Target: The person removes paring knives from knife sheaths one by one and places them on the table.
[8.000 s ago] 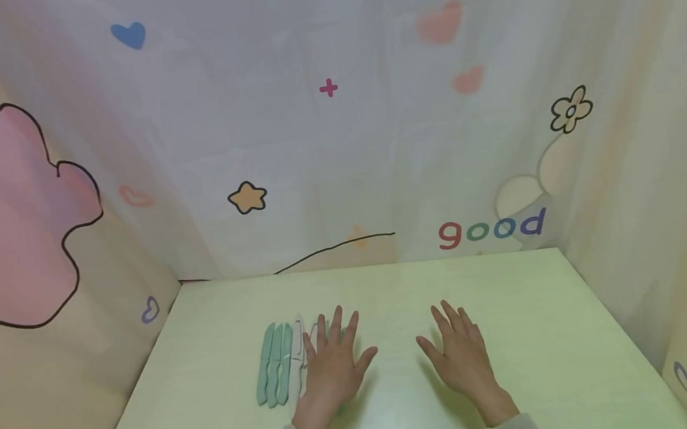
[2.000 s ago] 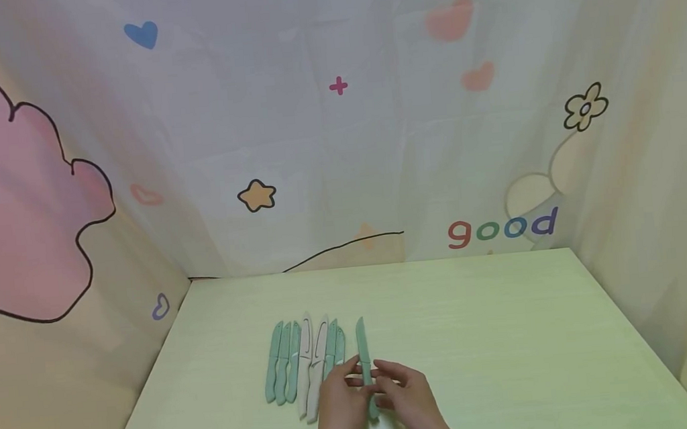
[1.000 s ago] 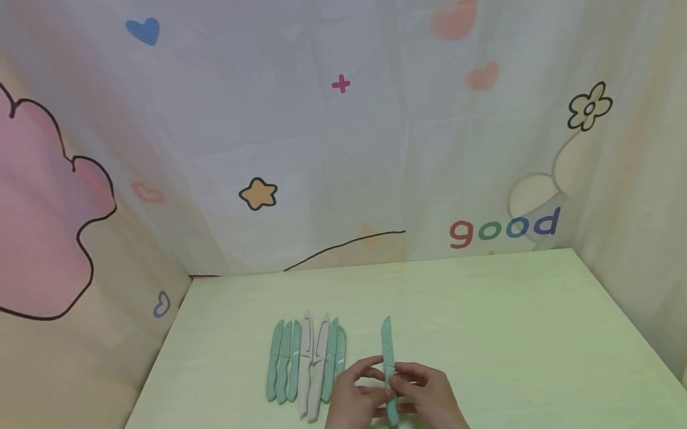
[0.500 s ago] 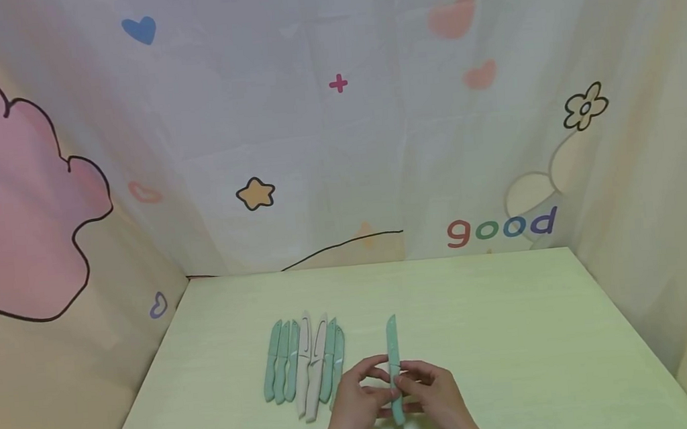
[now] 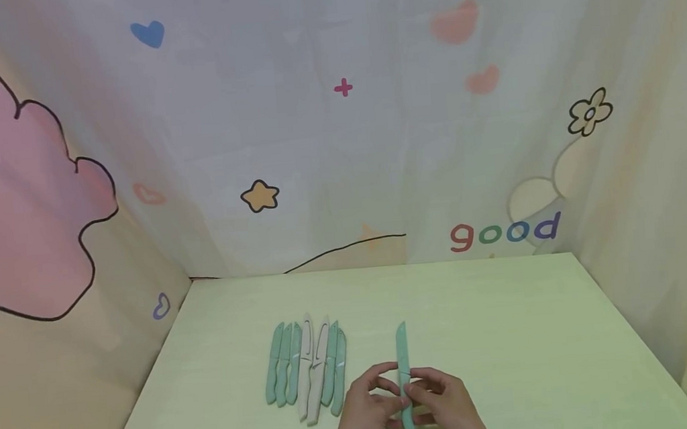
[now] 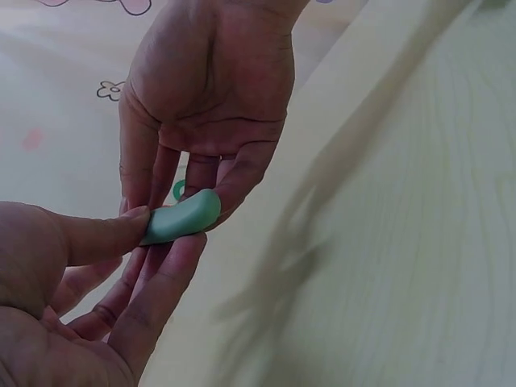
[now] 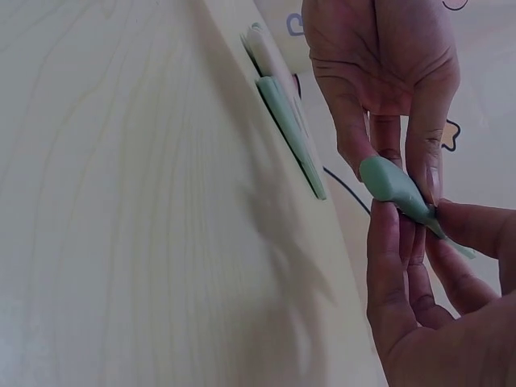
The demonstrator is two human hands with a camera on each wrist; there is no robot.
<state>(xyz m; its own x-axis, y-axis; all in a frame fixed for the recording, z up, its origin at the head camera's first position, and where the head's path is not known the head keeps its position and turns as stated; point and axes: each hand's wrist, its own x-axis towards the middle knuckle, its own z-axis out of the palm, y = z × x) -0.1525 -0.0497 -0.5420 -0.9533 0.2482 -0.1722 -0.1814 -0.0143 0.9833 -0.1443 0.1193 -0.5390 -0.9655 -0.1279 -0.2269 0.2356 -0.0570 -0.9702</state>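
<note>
Now, far past the fingers, a big cloth wall (image 5: pixel 287 111) hangs at the back. Under the fingers is a pale table (image 5: pixel 479 318). Left of the left fingers lies a row of seven knives (image 5: pixel 316 386), five green and two white. The left hand (image 5: pixel 367 404) and the right hand (image 5: pixel 445 398) both pinch one green knife (image 5: pixel 402 348) with their thumbs and fingers. It stands between the two hands, its tip pointing away, and looks lifted up. Two seconds ago it was closer to the row; it has moved right, so it is on its own.
</note>
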